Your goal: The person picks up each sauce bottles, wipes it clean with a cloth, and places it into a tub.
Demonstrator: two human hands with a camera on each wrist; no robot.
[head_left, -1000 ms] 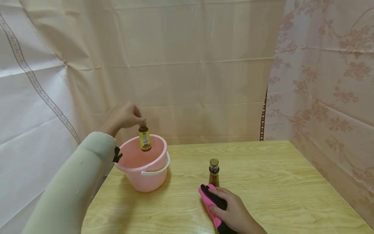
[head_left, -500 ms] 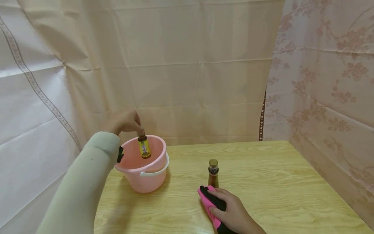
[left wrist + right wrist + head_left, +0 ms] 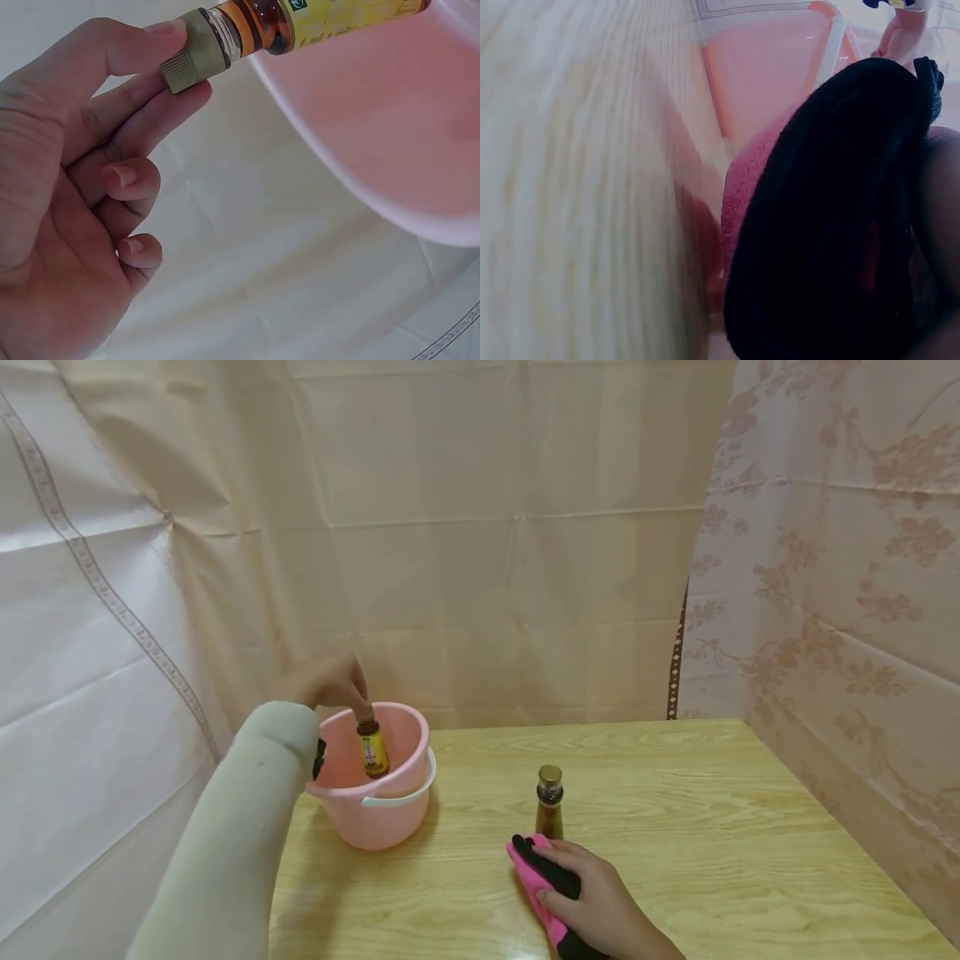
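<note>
My left hand (image 3: pixel 333 683) reaches over the pink bucket (image 3: pixel 375 827) at the table's left. Its thumb and fingers pinch the cap (image 3: pixel 196 56) of a small brown glass bottle (image 3: pixel 372 753) with a yellow label. The bottle hangs inside the bucket, below the rim; whether it touches the bottom cannot be seen. Near the front, my right hand (image 3: pixel 600 897) grips a soft pink and black fabric thing (image 3: pixel 534 885), its exact kind unclear. Just behind that fabric stands a taller bottle (image 3: pixel 550 797) with a gold cap, its lower part hidden.
A white handle (image 3: pixel 401 800) hangs down the bucket's front side. The wood-grain table (image 3: pixel 712 843) runs on to the right of both bottles. A beige curtain (image 3: pixel 480 568) closes off the back, and a flowered one (image 3: pixel 862 552) the right side.
My left hand has lowered the small bottle from above the bucket's rim to deep inside it. The right hand and the fabric thing have stayed in place.
</note>
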